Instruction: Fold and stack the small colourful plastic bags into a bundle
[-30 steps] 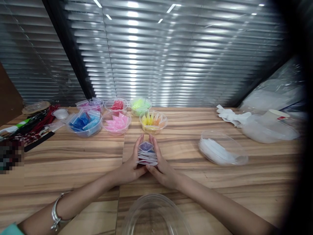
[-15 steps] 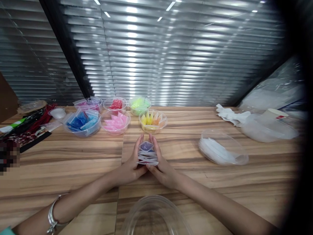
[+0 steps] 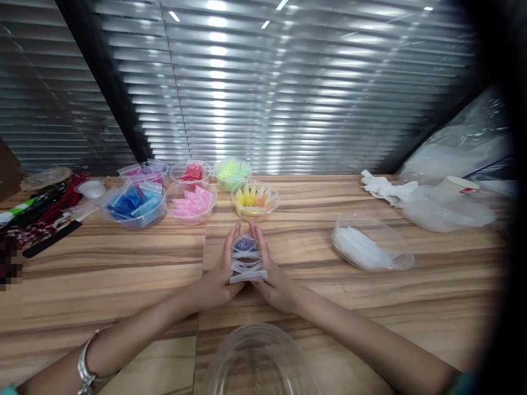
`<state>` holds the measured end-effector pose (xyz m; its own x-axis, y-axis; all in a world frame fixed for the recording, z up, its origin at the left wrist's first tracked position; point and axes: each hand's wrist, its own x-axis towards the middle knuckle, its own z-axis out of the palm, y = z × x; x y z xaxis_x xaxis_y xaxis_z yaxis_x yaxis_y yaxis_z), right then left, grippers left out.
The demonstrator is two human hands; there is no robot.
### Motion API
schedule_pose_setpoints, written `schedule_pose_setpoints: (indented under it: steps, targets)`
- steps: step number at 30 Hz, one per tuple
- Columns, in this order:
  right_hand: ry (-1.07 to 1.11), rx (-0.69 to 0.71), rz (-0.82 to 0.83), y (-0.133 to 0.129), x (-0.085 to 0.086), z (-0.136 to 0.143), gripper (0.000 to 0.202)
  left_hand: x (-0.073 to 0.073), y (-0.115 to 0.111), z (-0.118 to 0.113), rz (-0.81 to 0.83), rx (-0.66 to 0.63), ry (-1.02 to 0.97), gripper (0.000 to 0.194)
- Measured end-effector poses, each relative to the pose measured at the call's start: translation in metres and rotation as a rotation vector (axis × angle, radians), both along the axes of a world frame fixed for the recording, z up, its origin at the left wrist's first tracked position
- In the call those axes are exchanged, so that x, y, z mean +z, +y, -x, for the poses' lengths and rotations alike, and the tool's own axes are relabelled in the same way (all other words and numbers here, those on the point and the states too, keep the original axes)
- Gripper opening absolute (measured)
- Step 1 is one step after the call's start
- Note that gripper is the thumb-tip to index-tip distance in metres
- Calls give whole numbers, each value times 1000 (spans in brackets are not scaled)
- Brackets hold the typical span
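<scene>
Between my two palms, at the middle of the table, stands a stack of small clear zip bags (image 3: pixel 247 263), the foremost edges white and a purple one at the far end. My left hand (image 3: pixel 222 277) is pressed against the stack's left side, fingers pointing forward. From the right, my right hand (image 3: pixel 274 280) holds the other side in the same way. Both thumbs are mostly hidden by the bags. Close to me, below the hands, is an empty-looking clear plastic bowl (image 3: pixel 263 329).
Beyond the hands, clear bowls hold coloured bags: blue (image 3: pixel 134 211), pink (image 3: pixel 191 206), red (image 3: pixel 191 174), green (image 3: pixel 233 173) and yellow-orange (image 3: pixel 255 202). At right are a bowl with clear bags (image 3: pixel 362 247) and white paper (image 3: pixel 387 189). Cords (image 3: pixel 53 206) lie at left.
The bag edges nearest me have shifted, and a white edge now covers the thumbs that showed before. Both hands stay around the stack. The view has shifted slightly.
</scene>
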<state>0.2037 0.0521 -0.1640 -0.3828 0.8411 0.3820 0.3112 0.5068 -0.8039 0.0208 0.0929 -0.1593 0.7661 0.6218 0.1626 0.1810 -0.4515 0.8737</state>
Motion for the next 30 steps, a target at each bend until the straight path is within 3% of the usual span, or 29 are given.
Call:
schedule_pose_setpoints:
  steps: [6, 9, 13, 16, 23, 30]
  targets:
    - [56, 13, 40, 2, 0, 0, 85, 8, -1, 2, 86, -12, 17, 102]
    - [202, -28, 127, 5, 0, 0, 82, 15, 1, 1, 206, -30, -36, 90]
    - [410, -102, 186, 7, 1, 0, 76, 15, 7, 0, 314, 80, -182, 63]
    - [464, -72, 248, 6, 2, 0, 74, 13, 12, -1, 356, 174, -256, 53]
    - [364, -219, 335, 9, 0, -2, 60, 13, 13, -2, 323, 228, -285, 47]
    - [213, -202, 252, 9, -3, 2, 54, 14, 12, -1, 76, 158, -117, 47]
